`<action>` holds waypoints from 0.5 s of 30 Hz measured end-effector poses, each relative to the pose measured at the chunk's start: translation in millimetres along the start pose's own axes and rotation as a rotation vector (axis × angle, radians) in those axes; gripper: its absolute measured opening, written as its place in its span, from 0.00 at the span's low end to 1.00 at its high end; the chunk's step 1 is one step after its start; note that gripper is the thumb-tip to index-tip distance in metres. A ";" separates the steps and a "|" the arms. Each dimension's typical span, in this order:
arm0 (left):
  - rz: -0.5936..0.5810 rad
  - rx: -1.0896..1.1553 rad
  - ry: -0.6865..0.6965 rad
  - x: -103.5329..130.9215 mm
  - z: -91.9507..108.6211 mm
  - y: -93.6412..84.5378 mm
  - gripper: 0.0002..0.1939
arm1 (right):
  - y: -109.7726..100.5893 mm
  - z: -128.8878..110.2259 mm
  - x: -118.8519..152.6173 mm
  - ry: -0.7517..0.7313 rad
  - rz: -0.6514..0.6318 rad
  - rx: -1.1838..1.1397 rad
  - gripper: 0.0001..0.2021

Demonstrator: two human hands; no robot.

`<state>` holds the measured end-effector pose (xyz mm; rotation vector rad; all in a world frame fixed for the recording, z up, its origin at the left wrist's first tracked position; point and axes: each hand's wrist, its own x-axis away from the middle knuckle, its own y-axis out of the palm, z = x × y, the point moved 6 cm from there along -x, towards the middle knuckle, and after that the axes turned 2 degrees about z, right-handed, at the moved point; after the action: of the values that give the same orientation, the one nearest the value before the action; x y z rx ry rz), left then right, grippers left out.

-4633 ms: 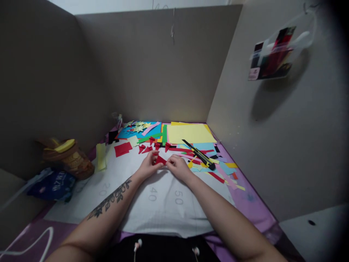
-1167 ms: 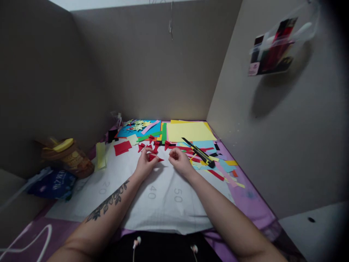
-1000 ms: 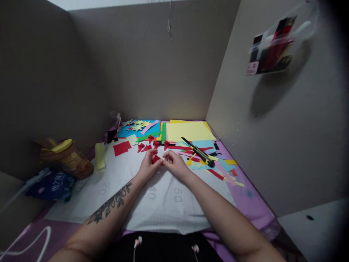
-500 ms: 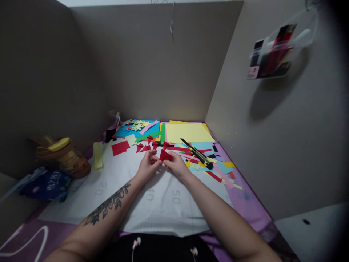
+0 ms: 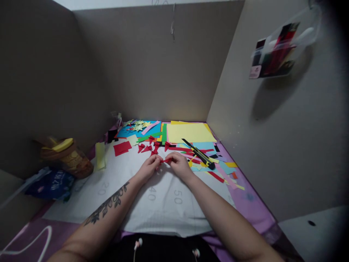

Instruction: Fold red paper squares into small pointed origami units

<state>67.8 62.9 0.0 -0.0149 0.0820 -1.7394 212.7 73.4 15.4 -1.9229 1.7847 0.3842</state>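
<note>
Between my two hands is a small piece of red paper, seen almost edge-on and partly covered by the fingers. My left hand pinches its left end, and my right hand closes on its right end. Just beyond the fingers lie several small folded red paper pieces on the white sheet. Flat red rectangles rest to their left. To the right of my right hand, a yellow and black cutter knife lies across coloured paper strips.
Yellow paper sheets and a blue sheet with pale paper stars lie at the back. A brown cup and a blue packet stand at the left. A clear bag hangs on the right wall.
The red paper has turned from showing a broad pointed face to a thin edge, and the fingers have closed more over it. The whole view has shifted slightly.
</note>
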 end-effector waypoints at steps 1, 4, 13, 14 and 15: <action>-0.009 0.018 -0.004 0.2 0.1 0.6 0.16 | -1.1 -0.7 0.1 -0.015 0.004 0.006 0.05; -0.022 0.035 0.001 0.9 0.9 1.3 0.15 | -4.4 3.2 0.3 0.076 0.026 -0.046 0.03; 0.128 0.027 0.047 1.8 10.9 -6.6 0.14 | 0.8 8.9 2.3 0.259 0.006 -0.215 0.02; 0.138 0.050 0.045 2.0 11.6 -7.2 0.14 | 1.7 9.1 2.2 0.253 0.000 -0.217 0.03; 0.130 0.070 0.033 2.2 11.4 -6.7 0.14 | 2.3 9.4 2.2 0.247 -0.006 -0.214 0.03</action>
<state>61.5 61.3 11.7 0.0695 0.0454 -1.6122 211.7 76.4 6.0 -2.2052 1.9598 0.3603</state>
